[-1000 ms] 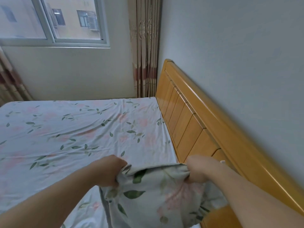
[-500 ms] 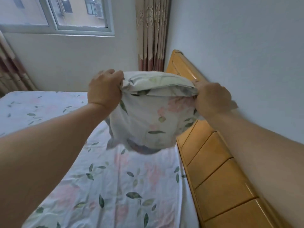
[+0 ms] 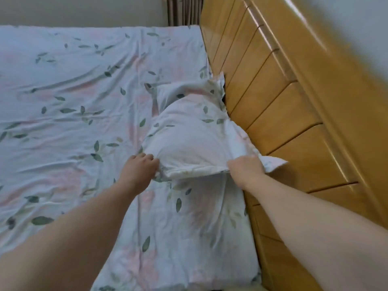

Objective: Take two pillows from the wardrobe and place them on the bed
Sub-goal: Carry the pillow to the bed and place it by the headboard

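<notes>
A pillow in a white case printed with green leaves and pink flowers lies on the bed, its right side against the wooden headboard. My left hand curls around the pillow's near left corner. My right hand grips the near right edge, where a flap of the case sticks out. The near edge is lifted slightly off the sheet. The sheet carries the same print, so I cannot tell whether a second pillow lies under my arms.
The headboard runs along the whole right side, with a pale wall behind it. A curtain hangs at the far corner. The wrinkled sheet spreads wide to the left.
The pillow was held up in the air in both hands half a second ago. It has come down onto the bed beside the headboard, and my view has tipped downward.
</notes>
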